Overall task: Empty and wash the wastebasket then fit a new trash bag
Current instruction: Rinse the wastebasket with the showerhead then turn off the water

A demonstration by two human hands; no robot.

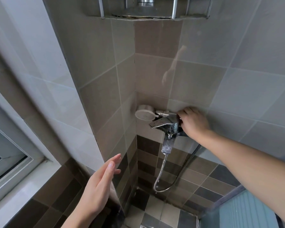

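Far left of frame: window (pixel 8 163) with pale frame, dark tiled sill below it

Lower centre-left: left hand (pixel 99 186) raised in the air, palm facing right, fingers straight and lying close together, pointing up and to the right. It holds nothing and touches nothing; it sits near the wall corner, well below the tap

Centre: white shower head (pixel 144 114) mounted in the corner at mid height, round face toward the camera, handle running right toward the tap. Just right of it, chrome tap (pixel 165 125) on the wall; its flat lever juts left and toward the camera, its spout runs straight down with the long axis vertical. From the spout end a metal hose (pixel 161 175) drops, loops near the floor and rises toward the right

Right of centre: right hand (pixel 193 122) on the right end of the tap body, fingers curled over it, knuckles up, forearm entering from the lower right edge. Whether the fingertips close on a knob there cannot be told; they are hidden behind the tap

Top centre: wire shelf (pixel 155 12) fixed in the corner

Bottom centre: floor drain (pixel 149 226), partly cut off

Wastebasket: not in view
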